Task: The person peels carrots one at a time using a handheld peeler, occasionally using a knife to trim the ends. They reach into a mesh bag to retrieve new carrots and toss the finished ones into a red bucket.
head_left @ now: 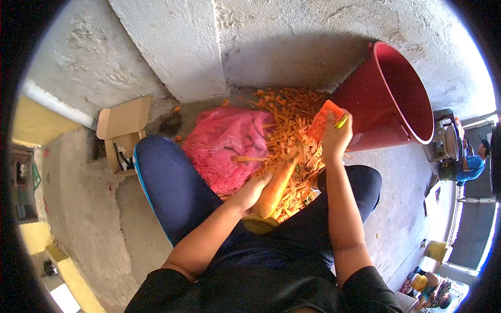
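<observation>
My left hand (pixel 255 192) is wrapped round a thick, partly peeled carrot (pixel 276 193) that slants up and away from me between my knees. Raised to the right of the carrot, my right hand (pixel 337 136) is closed on a tool with a yellow-green handle (pixel 342 121); its working end is hidden. A flat orange-red piece (pixel 324 119) shows right beside those fingers. Beneath and beyond both hands lies a heap of carrot peelings (pixel 292 117). Left of the carrot sits a pink mesh sack (pixel 224 143), with some peelings on it. A yellow rim (pixel 259 225) shows below the carrot.
A large dark red bucket (pixel 365 104) leans at the right against the rough wall (pixel 292 36). An open cardboard box (pixel 125 125) stands on the concrete floor at the left. Far right are a person in blue (pixel 474 163), another person (pixel 436 295) and a yellow container (pixel 438 251).
</observation>
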`<state>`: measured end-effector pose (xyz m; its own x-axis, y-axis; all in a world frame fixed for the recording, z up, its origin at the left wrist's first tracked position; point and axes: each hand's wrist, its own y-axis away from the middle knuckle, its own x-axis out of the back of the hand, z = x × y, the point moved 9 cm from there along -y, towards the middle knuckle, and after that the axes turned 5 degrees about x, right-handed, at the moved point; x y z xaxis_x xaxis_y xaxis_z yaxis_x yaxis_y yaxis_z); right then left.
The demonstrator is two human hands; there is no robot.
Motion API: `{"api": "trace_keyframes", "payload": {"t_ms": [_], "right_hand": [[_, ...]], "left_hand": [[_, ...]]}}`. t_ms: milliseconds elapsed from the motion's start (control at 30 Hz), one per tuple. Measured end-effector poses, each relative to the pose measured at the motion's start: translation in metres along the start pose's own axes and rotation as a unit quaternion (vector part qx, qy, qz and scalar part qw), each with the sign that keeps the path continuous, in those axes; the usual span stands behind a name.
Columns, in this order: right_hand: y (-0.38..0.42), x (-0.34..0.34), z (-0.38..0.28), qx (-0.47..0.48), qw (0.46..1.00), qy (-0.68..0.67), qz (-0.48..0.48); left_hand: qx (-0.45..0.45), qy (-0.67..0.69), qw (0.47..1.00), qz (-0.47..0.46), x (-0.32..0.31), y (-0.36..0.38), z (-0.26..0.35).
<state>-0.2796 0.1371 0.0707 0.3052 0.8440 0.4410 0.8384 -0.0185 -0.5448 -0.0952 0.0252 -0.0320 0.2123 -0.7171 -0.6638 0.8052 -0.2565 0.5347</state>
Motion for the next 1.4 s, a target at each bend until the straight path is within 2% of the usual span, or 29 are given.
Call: {"api": "trace_keyframes", "payload": {"t_ms": [33,67,100,167,200,267,300,333,433,500,567,633,667,767,867,967,1067,1167,1267,1400], "right_hand": [[-0.007,0.009,0.003,0.002,0.999,0.034,0.023],[-0.011,0.010,0.020,-0.057,0.998,-0.001,0.024],[-0.013,0.011,0.030,-0.114,0.993,-0.036,0.025],[-0.010,0.015,0.022,-0.090,0.995,-0.043,0.030],[-0.008,0.016,0.017,-0.087,0.995,-0.042,0.020],[0.000,0.012,0.010,-0.084,0.994,-0.069,-0.002],[0.003,0.010,0.009,-0.079,0.994,-0.071,-0.010],[0.005,0.009,0.008,-0.074,0.994,-0.073,-0.017],[0.017,0.004,0.006,-0.109,0.987,-0.113,-0.042],[0.024,0.000,0.002,-0.095,0.987,-0.119,-0.060],[0.034,-0.006,0.004,-0.119,0.977,-0.159,-0.076],[0.044,-0.014,0.002,-0.146,0.970,-0.171,-0.098],[0.049,-0.015,-0.004,-0.142,0.967,-0.180,-0.111],[0.073,-0.029,-0.009,-0.164,0.949,-0.212,-0.163],[0.090,-0.036,-0.040,-0.155,0.933,-0.259,-0.196],[0.099,-0.037,-0.057,-0.142,0.928,-0.244,-0.244],[0.102,-0.038,-0.057,-0.174,0.914,-0.276,-0.241],[0.101,-0.039,-0.059,-0.119,0.934,-0.218,-0.256],[0.099,-0.036,-0.063,-0.065,0.948,-0.200,-0.241],[0.097,-0.036,-0.062,-0.089,0.950,-0.179,-0.238]], "left_hand": [[-0.013,-0.014,0.999,-0.026,-0.003,0.002,0.000],[-0.025,-0.029,0.998,-0.053,-0.006,0.003,0.002],[-0.048,-0.069,0.996,-0.037,-0.005,0.003,0.008],[-0.099,-0.143,0.985,-0.003,-0.002,0.006,0.020],[-0.054,-0.122,0.991,0.019,0.016,-0.005,0.008],[-0.080,-0.193,0.976,0.054,0.026,-0.012,0.011],[-0.091,-0.230,0.966,0.071,0.028,-0.012,0.015],[-0.102,-0.298,0.941,0.125,0.032,-0.008,0.022],[-0.169,-0.361,0.904,0.154,0.029,-0.002,0.030],[-0.125,-0.231,0.959,0.108,0.029,-0.009,0.023],[-0.074,-0.070,0.993,0.059,0.024,-0.013,0.013],[-0.017,0.119,0.993,0.007,0.014,-0.014,0.003],[0.012,0.118,0.992,0.032,0.024,-0.018,-0.006],[0.017,0.151,0.988,-0.023,0.024,-0.021,-0.009],[0.015,0.181,0.983,-0.037,0.009,-0.018,0.000],[0.019,0.174,0.984,-0.011,0.007,-0.013,0.005],[0.000,0.198,0.980,-0.029,0.007,-0.015,0.005],[0.014,0.198,0.980,-0.003,0.013,-0.018,0.000],[0.009,0.236,0.971,-0.048,0.013,-0.024,-0.002],[0.008,0.204,0.978,-0.043,0.009,-0.023,0.003]]}}
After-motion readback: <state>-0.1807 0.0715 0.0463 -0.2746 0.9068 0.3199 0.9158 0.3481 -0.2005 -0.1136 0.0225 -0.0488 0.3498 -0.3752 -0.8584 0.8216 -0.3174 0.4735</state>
